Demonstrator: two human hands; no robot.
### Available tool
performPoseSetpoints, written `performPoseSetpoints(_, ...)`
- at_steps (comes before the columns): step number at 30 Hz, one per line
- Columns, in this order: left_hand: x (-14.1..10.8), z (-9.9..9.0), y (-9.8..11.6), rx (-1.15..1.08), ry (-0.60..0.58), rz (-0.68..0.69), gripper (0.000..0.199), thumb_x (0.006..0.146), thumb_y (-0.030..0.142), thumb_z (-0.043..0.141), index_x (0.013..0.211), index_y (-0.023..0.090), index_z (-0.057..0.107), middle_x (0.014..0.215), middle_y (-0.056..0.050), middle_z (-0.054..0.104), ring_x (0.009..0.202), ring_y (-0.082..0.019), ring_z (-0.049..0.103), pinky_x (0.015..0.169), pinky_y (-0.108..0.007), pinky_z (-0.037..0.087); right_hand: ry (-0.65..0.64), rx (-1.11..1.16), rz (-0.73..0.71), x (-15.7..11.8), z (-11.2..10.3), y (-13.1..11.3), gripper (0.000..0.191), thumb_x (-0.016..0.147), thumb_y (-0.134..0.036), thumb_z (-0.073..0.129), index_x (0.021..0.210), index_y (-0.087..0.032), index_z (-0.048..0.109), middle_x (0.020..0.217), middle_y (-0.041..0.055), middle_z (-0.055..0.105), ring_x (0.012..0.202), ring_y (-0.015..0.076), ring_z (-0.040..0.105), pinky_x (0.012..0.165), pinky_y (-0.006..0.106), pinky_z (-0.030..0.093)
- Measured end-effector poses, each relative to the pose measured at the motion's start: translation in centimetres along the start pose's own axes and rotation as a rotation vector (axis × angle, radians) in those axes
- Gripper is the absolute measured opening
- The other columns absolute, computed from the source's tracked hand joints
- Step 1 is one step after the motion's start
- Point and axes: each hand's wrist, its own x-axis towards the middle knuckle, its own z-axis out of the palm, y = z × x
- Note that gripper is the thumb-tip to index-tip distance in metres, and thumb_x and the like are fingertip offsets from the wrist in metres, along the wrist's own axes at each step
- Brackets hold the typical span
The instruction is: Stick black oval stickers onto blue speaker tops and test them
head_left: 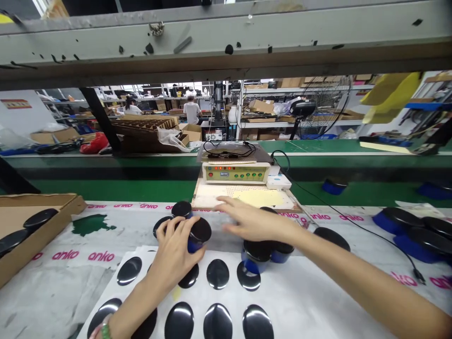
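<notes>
Black-topped blue round piece (200, 231) is gripped by left hand (176, 247); right hand (254, 220) is spread; below, glossy black discs (218, 274) remain.

And here's the bench (45, 292), anko-printed and busy!
Carton (42, 242) at left, white sheet (310, 306) in front, pucks (399, 218) and cable plug (419, 275) at right.

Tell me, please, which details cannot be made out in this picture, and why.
All in the head view:
Black-and-blue round piece: left side hidden by the left hand.
Cluster of pieces: partly hidden behind the right hand.
Black discs: some covered by the left forearm or cut by the bottom edge.
Display: text too small to read.
Cardboard box: cut off by left edge.
</notes>
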Motion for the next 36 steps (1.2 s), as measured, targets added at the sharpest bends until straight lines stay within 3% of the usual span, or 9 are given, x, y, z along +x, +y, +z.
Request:
performPoseSetpoints(3, 0.0, 0.7, -0.8, 0.048, 0.015, 0.000, 0.033, 0.075, 0.034, 0.066, 0.101, 0.018, 0.051, 0.113, -0.012, 0.062, 0.119, -0.035, 0.047, 0.098, -0.054, 0.031, -0.032, -0.115, 0.197, -2.9, -2.1, 4.0, 0.048, 0.073, -0.014, 0.058, 0.121, -0.016, 0.059, 0.138, 0.0184, 0.044, 0.125, 0.0371, 0.043, 0.100, 0.052, 0.036)
performPoseSetpoints(7, 0.1, 0.1, -0.5, 0.125, -0.009, 0.009, 0.023, 0.070, 0.022, 0.070, 0.085, 0.017, 0.053, 0.113, -0.015, 0.061, 0.121, -0.040, 0.045, 0.100, -0.059, 0.028, -0.119, -0.102, 0.269, -4.5, -2.9, 6.7, 0.050, 0.073, -0.026, 0.061, 0.122, -0.020, 0.060, 0.123, 0.0119, 0.059, 0.106, 0.0290, 0.059, 0.091, 0.038, 0.046)
performPoseSetpoints(10, 0.6, -1.3, 2.6, 0.183, -0.058, 0.077, 0.019, 0.072, 0.024, 0.070, 0.084, 0.016, 0.057, 0.124, -0.020, 0.056, 0.125, -0.045, 0.040, 0.099, -0.064, 0.028, -0.081, -0.067, 0.262, -4.3, -2.6, 7.1, 0.042, 0.070, -0.025, 0.061, 0.112, -0.019, 0.065, 0.113, 0.0092, 0.064, 0.101, 0.0263, 0.061, 0.087, 0.034, 0.047)
performPoseSetpoints(13, 1.7, -1.7, 7.6, 0.053, -0.198, 0.264, 0.027, 0.083, 0.039, 0.063, 0.095, 0.015, 0.060, 0.125, -0.016, 0.057, 0.121, -0.038, 0.047, 0.094, -0.053, 0.042, 0.035, -0.024, 0.270, -4.4, -3.0, 7.3, 0.035, 0.067, -0.020, 0.058, 0.102, -0.018, 0.066, 0.107, 0.0087, 0.066, 0.099, 0.0257, 0.059, 0.087, 0.034, 0.046)
performPoseSetpoints(17, 3.3, 1.0, 12.8, -0.100, -0.270, 0.427, 0.056, 0.083, 0.052, 0.060, 0.122, 0.012, 0.052, 0.128, -0.016, 0.055, 0.120, -0.034, 0.048, 0.098, -0.048, 0.043, 0.197, 0.098, 0.330, -5.9, -4.3, 7.6, 0.031, 0.073, -0.028, 0.053, 0.102, -0.019, 0.061, 0.104, 0.0064, 0.065, 0.084, 0.0204, 0.062, 0.068, 0.029, 0.051)
performPoseSetpoints(21, 4.4, 4.2, 14.2, -0.122, -0.279, 0.474, 0.077, 0.077, 0.059, 0.062, 0.132, 0.008, 0.044, 0.132, -0.019, 0.053, 0.124, -0.036, 0.044, 0.108, -0.052, 0.030, 0.329, 0.220, 0.412, -7.5, -5.0, 7.4, 0.027, 0.078, -0.037, 0.046, 0.093, -0.020, 0.060, 0.086, 0.0031, 0.064, 0.061, 0.0148, 0.057, 0.042, 0.022, 0.043)
performPoseSetpoints(24, 4.5, 4.8, 14.3, -0.135, -0.288, 0.489, 0.068, 0.082, 0.050, 0.059, 0.133, 0.008, 0.044, 0.129, -0.017, 0.056, 0.120, -0.033, 0.047, 0.109, -0.053, 0.027, 0.447, 0.245, 0.428, -7.9, -5.3, 6.7, 0.025, 0.075, -0.035, 0.044, 0.086, -0.019, 0.060, 0.078, 0.0016, 0.061, 0.058, 0.0129, 0.052, 0.044, 0.021, 0.040)
performPoseSetpoints(30, 4.3, 3.6, 15.0, -0.142, -0.315, 0.456, 0.060, 0.085, 0.045, 0.056, 0.129, 0.007, 0.047, 0.118, -0.017, 0.060, 0.103, -0.031, 0.054, 0.093, -0.050, 0.040, 0.528, 0.263, 0.412, -7.7, -5.3, 4.9, 0.022, 0.075, -0.030, 0.041, 0.085, -0.020, 0.058, 0.074, -0.0001, 0.058, 0.058, 0.0137, 0.049, 0.044, 0.022, 0.036)
performPoseSetpoints(36, 8.0, 4.7, 17.5, -0.158, -0.374, 0.437, 0.051, 0.080, 0.044, 0.063, 0.117, 0.009, 0.056, 0.118, -0.016, 0.059, 0.113, -0.031, 0.050, 0.100, -0.049, 0.035, 0.649, 0.232, 0.327, -7.8, -5.5, 3.9, 0.018, 0.075, -0.028, 0.041, 0.080, -0.020, 0.057, 0.084, 0.0011, 0.062, 0.076, 0.0176, 0.054, 0.065, 0.027, 0.042)
